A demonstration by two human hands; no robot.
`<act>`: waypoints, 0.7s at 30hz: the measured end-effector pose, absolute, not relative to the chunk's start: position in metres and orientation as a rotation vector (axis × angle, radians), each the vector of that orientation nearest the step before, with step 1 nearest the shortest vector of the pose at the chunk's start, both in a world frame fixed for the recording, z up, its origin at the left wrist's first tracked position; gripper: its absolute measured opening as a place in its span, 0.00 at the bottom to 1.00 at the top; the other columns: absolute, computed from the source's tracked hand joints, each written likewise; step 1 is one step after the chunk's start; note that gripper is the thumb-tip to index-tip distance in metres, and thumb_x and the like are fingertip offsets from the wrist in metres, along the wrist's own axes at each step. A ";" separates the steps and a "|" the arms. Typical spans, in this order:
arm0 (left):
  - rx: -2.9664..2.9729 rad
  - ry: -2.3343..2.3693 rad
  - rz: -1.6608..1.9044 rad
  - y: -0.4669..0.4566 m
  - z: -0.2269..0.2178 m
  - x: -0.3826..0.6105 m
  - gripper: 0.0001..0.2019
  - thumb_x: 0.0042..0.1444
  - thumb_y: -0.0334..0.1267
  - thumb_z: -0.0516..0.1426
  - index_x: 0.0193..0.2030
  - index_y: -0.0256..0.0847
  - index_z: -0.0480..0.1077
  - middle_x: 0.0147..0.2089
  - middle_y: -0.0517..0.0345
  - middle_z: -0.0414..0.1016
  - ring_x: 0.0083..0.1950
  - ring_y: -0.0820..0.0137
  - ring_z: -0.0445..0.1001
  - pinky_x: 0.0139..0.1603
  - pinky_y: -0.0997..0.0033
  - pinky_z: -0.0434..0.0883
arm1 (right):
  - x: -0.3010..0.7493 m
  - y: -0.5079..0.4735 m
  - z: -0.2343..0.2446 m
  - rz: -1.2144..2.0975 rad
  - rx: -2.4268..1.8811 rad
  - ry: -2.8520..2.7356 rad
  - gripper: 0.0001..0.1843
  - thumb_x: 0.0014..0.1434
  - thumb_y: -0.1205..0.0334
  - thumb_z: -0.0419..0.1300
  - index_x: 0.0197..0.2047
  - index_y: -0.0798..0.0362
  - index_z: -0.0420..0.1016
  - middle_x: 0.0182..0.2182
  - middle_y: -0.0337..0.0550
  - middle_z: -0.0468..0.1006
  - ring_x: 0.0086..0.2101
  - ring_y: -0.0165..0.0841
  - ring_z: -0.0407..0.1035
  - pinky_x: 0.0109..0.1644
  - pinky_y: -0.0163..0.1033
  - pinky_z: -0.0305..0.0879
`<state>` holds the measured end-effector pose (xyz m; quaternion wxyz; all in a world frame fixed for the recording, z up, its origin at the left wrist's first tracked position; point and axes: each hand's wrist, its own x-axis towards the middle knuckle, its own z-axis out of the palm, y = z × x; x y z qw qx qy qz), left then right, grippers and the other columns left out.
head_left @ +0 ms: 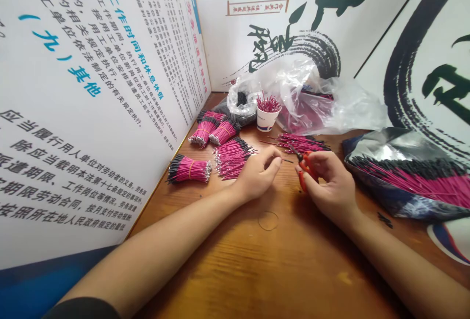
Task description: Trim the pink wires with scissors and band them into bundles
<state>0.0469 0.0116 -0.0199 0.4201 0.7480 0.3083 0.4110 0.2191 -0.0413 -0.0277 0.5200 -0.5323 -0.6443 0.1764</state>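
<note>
My left hand (259,172) rests on the wooden table (257,260), fingers pinched on a thin pink wire (285,160) that points right. My right hand (326,182) is closed around small red-handled snips (304,165), whose tip sits at the wire's end. Just beyond both hands lies a loose pile of pink wires with black ends (301,142). A banded bundle of the same wires (189,169) lies left of my left hand.
More banded bundles (215,130) lie by the left printed board (84,113). A white cup of wire offcuts (267,113) and clear plastic bags (316,99) stand at the back. An open bag of long wires (411,177) lies right. A rubber band (268,220) lies near.
</note>
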 end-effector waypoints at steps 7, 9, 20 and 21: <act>1.623 0.739 0.995 0.013 -0.021 0.049 0.07 0.60 0.32 0.48 0.34 0.37 0.66 0.21 0.67 0.58 0.24 0.77 0.57 0.28 0.76 0.58 | 0.219 -0.065 -0.023 0.800 -1.397 -1.499 0.09 0.58 0.56 0.62 0.39 0.50 0.71 0.32 0.44 0.80 0.32 0.37 0.76 0.35 0.38 0.73; 1.623 0.740 0.992 0.012 -0.021 0.049 0.08 0.60 0.32 0.48 0.35 0.37 0.67 0.22 0.67 0.59 0.24 0.76 0.58 0.28 0.75 0.58 | 0.217 -0.067 -0.020 0.845 -1.387 -1.501 0.10 0.58 0.55 0.62 0.39 0.51 0.72 0.33 0.45 0.80 0.33 0.37 0.76 0.36 0.38 0.73; 1.919 0.696 0.917 0.007 -0.020 0.049 0.10 0.64 0.39 0.51 0.37 0.36 0.69 0.32 0.60 0.68 0.32 0.75 0.63 0.34 0.75 0.61 | 0.213 -0.075 -0.009 0.868 -1.275 -1.431 0.09 0.57 0.58 0.62 0.41 0.51 0.73 0.25 0.39 0.75 0.23 0.29 0.71 0.28 0.31 0.71; 1.925 0.692 0.916 0.006 -0.020 0.049 0.10 0.64 0.39 0.51 0.37 0.36 0.69 0.32 0.60 0.68 0.32 0.74 0.63 0.35 0.75 0.61 | 0.213 -0.075 -0.008 0.864 -1.281 -1.426 0.09 0.57 0.58 0.62 0.41 0.51 0.73 0.24 0.38 0.75 0.23 0.29 0.71 0.27 0.31 0.70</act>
